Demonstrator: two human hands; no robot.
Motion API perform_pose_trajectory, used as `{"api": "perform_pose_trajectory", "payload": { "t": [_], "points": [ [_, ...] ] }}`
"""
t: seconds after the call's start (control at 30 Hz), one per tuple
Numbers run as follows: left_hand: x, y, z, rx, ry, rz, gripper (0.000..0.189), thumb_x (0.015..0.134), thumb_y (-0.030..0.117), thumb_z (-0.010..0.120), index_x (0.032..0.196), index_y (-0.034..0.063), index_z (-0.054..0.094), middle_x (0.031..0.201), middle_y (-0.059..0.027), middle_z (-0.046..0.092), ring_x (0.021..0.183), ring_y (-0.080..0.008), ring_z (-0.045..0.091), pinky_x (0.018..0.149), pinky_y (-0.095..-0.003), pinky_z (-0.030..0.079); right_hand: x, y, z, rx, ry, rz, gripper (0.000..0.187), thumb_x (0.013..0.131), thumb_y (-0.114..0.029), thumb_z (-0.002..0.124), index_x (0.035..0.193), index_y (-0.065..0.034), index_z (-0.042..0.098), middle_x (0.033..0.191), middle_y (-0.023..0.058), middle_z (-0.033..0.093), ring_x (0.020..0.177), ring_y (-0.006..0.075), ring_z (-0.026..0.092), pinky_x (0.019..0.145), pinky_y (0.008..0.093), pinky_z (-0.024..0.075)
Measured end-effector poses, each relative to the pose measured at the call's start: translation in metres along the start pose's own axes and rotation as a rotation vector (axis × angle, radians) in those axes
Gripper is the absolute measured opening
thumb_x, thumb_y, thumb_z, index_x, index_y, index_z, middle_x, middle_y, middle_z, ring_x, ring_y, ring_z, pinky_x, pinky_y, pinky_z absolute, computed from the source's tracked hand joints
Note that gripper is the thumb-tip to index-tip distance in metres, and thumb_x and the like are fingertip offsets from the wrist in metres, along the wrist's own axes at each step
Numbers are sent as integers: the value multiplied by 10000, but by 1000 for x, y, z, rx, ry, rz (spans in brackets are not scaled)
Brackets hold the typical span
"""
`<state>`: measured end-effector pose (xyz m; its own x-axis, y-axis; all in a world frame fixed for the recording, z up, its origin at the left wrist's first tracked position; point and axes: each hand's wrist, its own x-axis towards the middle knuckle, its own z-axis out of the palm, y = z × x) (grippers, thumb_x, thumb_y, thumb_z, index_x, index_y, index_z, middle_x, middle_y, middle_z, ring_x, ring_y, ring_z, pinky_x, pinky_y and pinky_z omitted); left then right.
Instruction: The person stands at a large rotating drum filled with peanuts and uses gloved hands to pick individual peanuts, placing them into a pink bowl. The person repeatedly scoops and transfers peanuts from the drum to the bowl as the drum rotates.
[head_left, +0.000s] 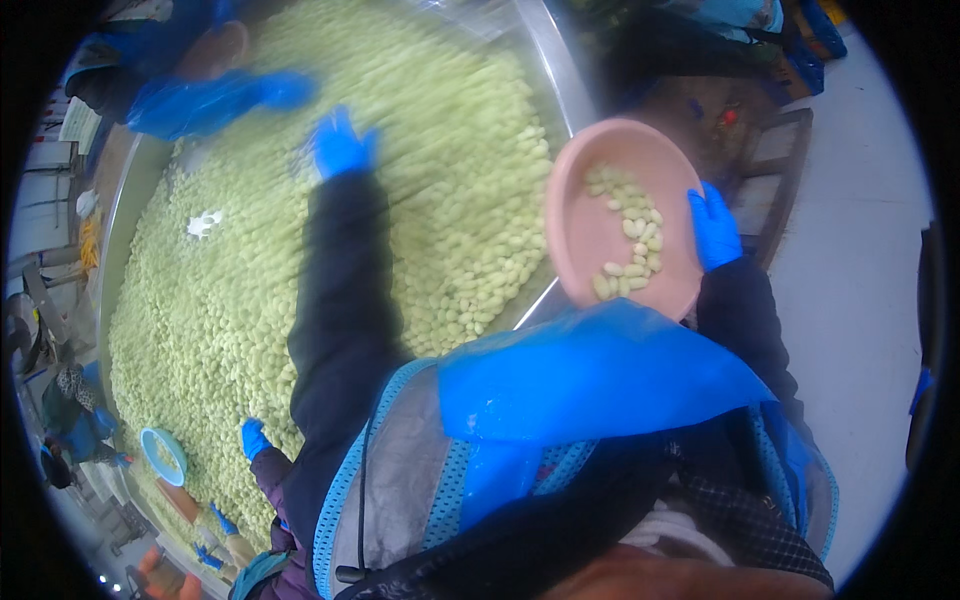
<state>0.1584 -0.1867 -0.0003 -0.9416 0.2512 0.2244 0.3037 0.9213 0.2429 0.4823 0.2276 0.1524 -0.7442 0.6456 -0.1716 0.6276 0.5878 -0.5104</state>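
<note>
My left hand (343, 144), in a blue glove and blurred, reaches over a wide bed of pale green oval pieces (465, 247). Its fingers are spread, and no piece shows in its grasp. What kind of pieces they are, I cannot tell. On the right, my right hand (716, 229), also gloved in blue, grips the outer rim of a pink plastic basin (581, 247). Several of the same pieces (637, 240) lie inside the tilted basin. It is beside the metal rim (559, 60) of the large container that holds the bed.
Across the pieces, a co-worker's blurred blue sleeve (195, 105) reaches in near another basin (214, 52). A gloved hand (255, 439) works at lower left, with a light-blue basin (163, 456) beyond it. A wooden frame (784, 187) stands on the grey floor (855, 247).
</note>
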Motion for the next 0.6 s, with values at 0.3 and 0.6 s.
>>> {"api": "perform_pose_trajectory", "payload": {
  "t": [0.3,0.6],
  "points": [
    [-217,131,-31,-722,-279,696,422,751,236,641,1153,120,583,1101,-129,576,1045,-337,507,895,-469,405,1,-8,-7,-20,-14,-46,483,917,-388,471,1280,-70,458,1196,217,545,1106,340,530,921,384,419],
    [-185,118,-25,-517,-286,404,299,806,225,606,1096,155,624,1142,-136,569,1046,-328,531,883,-419,444,-1,-28,-9,-8,-57,-85,451,924,-356,472,1265,-62,467,1179,205,557,1086,313,547,908,372,424]
  ]
}}
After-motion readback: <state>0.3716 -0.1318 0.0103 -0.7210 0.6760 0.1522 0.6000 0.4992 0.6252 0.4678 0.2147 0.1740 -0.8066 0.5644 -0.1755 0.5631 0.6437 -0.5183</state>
